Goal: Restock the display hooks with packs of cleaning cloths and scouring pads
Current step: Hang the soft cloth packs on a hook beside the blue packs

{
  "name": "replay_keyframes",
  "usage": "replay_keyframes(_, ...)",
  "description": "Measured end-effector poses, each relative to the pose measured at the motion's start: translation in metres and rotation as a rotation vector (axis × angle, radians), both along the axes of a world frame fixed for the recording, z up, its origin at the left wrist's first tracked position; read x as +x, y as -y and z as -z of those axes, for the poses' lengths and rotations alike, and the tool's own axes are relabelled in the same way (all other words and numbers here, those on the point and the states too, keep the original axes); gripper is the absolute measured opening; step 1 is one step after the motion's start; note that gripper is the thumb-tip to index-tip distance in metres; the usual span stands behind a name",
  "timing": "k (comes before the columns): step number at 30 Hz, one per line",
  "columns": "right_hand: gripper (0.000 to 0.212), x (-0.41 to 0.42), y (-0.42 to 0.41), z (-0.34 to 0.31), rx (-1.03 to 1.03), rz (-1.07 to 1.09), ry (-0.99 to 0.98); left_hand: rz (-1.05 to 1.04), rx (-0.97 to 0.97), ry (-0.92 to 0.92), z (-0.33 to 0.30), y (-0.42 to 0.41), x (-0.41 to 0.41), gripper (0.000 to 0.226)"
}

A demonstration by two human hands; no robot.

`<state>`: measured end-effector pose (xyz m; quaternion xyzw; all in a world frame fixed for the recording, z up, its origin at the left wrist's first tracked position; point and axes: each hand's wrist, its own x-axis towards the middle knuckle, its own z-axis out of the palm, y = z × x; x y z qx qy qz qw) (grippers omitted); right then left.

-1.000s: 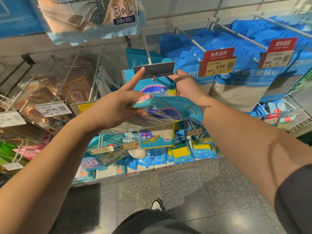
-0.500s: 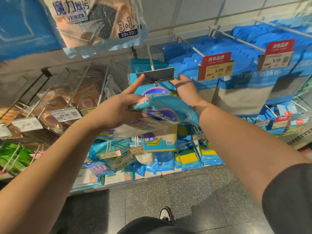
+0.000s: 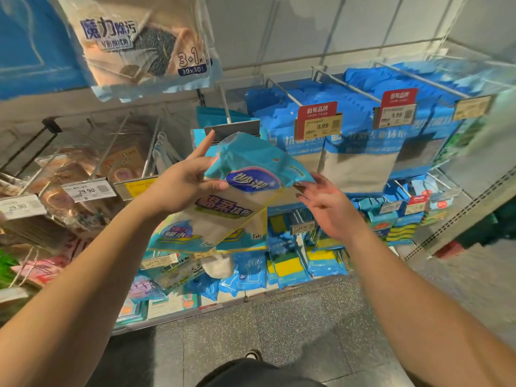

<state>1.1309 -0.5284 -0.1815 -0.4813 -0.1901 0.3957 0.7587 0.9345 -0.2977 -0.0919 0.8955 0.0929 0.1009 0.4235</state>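
My left hand [image 3: 181, 182] grips a teal and beige pack of cleaning cloths [image 3: 237, 196] by its left side, thumb across the front and index finger pointing up. The pack tilts, its hang hole near the top. Just above it ends a display hook with a grey label holder [image 3: 233, 129], and more teal packs hang behind it. My right hand [image 3: 326, 208] is below and to the right of the pack, fingers spread and relaxed, fingertips at the pack's lower right corner.
Blue cloth packs [image 3: 360, 152] fill the hooks to the right, with red 9.99 price tags [image 3: 318, 120]. A scouring pad pack [image 3: 145, 43] hangs overhead at the left. Copper-coloured packs [image 3: 69, 185] hang at the left, and sponges [image 3: 290, 263] lie on the lower shelf.
My right hand came down from the hook's end to the pack's lower right corner. The pack's top, folded over before, now stands up toward the hook. The camera view shifted.
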Motion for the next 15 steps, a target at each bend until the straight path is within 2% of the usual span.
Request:
replay_keyframes(2,0.035,-0.006,-0.003,-0.01,0.022,-0.003,0.032,0.003,-0.04,0.001,0.002,0.005,0.001,0.03)
replay_keyframes(5,0.016,-0.013,-0.018,-0.022,-0.013,0.164,0.005,-0.032,-0.079,-0.012,0.003,0.013,0.003,0.033)
replay_keyframes(8,0.014,-0.019,-0.031,-0.025,0.035,0.242,-0.101,-0.025,-0.07,-0.004,0.005,0.018,0.005,0.031)
replay_keyframes(12,0.016,-0.021,-0.037,-0.029,0.034,0.269,-0.128,-0.002,-0.031,-0.025,0.01,0.016,0.01,0.035)
replay_keyframes(14,0.018,-0.016,-0.036,-0.034,0.059,0.287,-0.139,0.042,-0.011,-0.011,0.012,0.013,0.011,0.048)
replay_keyframes(15,0.017,-0.013,-0.034,-0.037,0.073,0.302,-0.142,0.042,-0.016,-0.002,0.013,0.011,0.011,0.062)
